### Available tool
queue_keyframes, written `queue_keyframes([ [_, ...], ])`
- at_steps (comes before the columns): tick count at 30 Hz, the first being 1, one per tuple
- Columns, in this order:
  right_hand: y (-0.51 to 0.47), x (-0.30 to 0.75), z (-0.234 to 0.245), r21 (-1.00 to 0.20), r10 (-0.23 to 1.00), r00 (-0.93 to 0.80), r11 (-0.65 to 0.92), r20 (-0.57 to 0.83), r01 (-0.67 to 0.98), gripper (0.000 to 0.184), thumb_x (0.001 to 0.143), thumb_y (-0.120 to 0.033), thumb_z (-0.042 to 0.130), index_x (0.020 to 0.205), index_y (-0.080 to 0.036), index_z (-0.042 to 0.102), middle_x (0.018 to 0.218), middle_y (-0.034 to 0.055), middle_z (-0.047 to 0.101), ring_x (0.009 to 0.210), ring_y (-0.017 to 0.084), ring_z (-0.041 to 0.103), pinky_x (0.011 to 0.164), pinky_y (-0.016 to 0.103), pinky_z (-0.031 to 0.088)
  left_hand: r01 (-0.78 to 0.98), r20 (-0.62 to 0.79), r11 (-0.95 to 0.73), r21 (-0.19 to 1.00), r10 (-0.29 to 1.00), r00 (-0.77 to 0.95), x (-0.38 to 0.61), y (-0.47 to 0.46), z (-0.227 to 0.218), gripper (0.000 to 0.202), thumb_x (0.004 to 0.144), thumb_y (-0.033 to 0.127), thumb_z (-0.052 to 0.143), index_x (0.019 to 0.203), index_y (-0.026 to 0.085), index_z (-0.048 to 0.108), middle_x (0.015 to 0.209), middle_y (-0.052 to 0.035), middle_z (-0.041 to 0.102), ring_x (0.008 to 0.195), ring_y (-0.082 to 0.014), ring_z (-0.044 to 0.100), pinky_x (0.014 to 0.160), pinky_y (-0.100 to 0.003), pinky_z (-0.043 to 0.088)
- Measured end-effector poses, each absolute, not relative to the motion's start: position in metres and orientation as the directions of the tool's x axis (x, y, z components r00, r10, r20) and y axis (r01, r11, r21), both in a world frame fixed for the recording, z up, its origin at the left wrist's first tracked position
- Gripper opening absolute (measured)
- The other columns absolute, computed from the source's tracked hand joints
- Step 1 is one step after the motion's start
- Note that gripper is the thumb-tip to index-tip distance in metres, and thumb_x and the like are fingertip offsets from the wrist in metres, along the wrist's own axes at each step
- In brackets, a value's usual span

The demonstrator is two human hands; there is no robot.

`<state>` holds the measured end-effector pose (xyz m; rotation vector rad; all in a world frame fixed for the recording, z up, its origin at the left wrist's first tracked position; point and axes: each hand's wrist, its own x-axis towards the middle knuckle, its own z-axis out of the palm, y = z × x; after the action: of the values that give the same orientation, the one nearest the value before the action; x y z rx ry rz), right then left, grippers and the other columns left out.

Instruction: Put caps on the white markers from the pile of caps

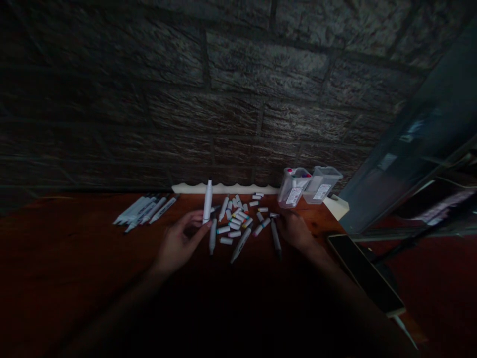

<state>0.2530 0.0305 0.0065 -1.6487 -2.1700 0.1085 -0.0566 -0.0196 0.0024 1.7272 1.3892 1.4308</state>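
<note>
In the head view, my left hand [182,238] is closed on a white marker [207,201], held upright between thumb and fingers. My right hand [296,229] reaches down at the right of the pile, its fingers bent together right beside a small marker cap [274,215]. Dimness hides whether the cap is in their grip. Between the hands lie several loose white caps [238,219] with coloured ends. Around them are a grey marker [212,236] near my left hand, a marker [241,245] lying aslant, and a dark grey marker [276,237] below my right fingers.
Several markers [143,211] lie in a row at the left of the wooden table [74,258]. At the back right stand a clear box [294,189] with some markers and another clear box [322,186]. A phone [365,273] with a cable lies at the right edge. A brick wall [238,99] rises behind.
</note>
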Motion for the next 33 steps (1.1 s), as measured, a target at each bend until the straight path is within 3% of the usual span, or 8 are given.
queue_keyframes([
  [4,0.029,0.253,0.006,-0.307,0.935,-0.219,0.303,0.278,0.902,0.028,0.09,-0.018,0.046,0.112,-0.017,0.064,0.108,0.0131,0.07,0.096,0.024,0.066,0.085,0.032,0.05,0.269,0.363,-0.323,0.907,0.925,-0.114,-0.052,-0.021,0.007,0.029,0.074,0.032,0.075,0.099,0.019,0.066,0.092,-0.0044,0.073,0.08,-0.0188,0.069,0.078,-0.03,0.055],
  [8,0.028,0.254,0.004,-0.307,0.922,-0.265,0.348,0.281,0.886,0.031,0.09,-0.019,0.046,0.116,-0.017,0.063,0.111,0.0126,0.069,0.099,0.024,0.066,0.088,0.032,0.049,-0.079,0.151,-0.164,0.983,0.977,-0.154,-0.052,-0.021,0.013,0.03,0.069,0.03,0.079,0.093,0.017,0.067,0.09,-0.0036,0.073,0.077,-0.0175,0.07,0.064,-0.024,0.056],
  [11,0.029,0.256,0.003,-0.312,0.914,-0.285,0.371,0.288,0.875,0.032,0.09,-0.021,0.046,0.118,-0.015,0.062,0.114,0.0138,0.068,0.103,0.025,0.065,0.091,0.034,0.049,-0.354,-0.009,-0.028,0.935,0.995,-0.102,-0.057,-0.019,0.017,0.029,0.068,0.023,0.081,0.092,0.017,0.066,0.096,-0.0035,0.073,0.08,-0.0176,0.072,0.064,-0.022,0.057],
  [14,0.029,0.256,0.002,-0.306,0.909,-0.294,0.381,0.295,0.873,0.033,0.091,-0.023,0.045,0.118,-0.015,0.063,0.113,0.0149,0.068,0.101,0.027,0.066,0.088,0.036,0.051,-0.493,-0.078,0.037,0.869,0.995,-0.064,-0.062,-0.019,0.02,0.025,0.071,0.014,0.077,0.092,0.017,0.066,0.095,-0.0041,0.075,0.083,-0.0181,0.073,0.067,-0.021,0.058],
  [20,0.029,0.256,0.002,-0.312,0.908,-0.306,0.39,0.286,0.866,0.033,0.091,-0.024,0.045,0.117,-0.016,0.064,0.11,0.0135,0.07,0.099,0.026,0.067,0.087,0.037,0.051,-0.536,-0.095,0.061,0.842,0.995,-0.035,-0.06,-0.021,0.021,0.018,0.077,0.008,0.07,0.093,0.015,0.067,0.093,-0.0059,0.076,0.084,-0.0155,0.072,0.072,-0.021,0.058],
  [28,0.023,0.25,0.009,-0.345,0.907,-0.273,0.38,0.321,0.858,0.031,0.091,-0.021,0.046,0.115,-0.016,0.064,0.11,0.0129,0.069,0.1,0.025,0.066,0.09,0.037,0.051,-0.51,-0.097,0.017,0.86,0.987,-0.13,-0.062,-0.016,0.016,0.02,0.072,0.01,0.074,0.09,0.016,0.067,0.091,-0.0031,0.075,0.079,-0.0126,0.07,0.068,-0.019,0.056],
  [33,0.017,0.244,0.013,-0.362,0.871,-0.314,0.451,0.379,0.816,0.03,0.091,-0.025,0.048,0.114,-0.016,0.065,0.111,0.0125,0.068,0.103,0.025,0.064,0.092,0.039,0.051,-0.456,-0.083,-0.026,0.89,0.973,-0.217,-0.063,-0.015,0.015,0.027,0.066,0.015,0.079,0.089,0.017,0.066,0.089,-0.0009,0.074,0.081,-0.012,0.069,0.067,-0.018,0.054],
])
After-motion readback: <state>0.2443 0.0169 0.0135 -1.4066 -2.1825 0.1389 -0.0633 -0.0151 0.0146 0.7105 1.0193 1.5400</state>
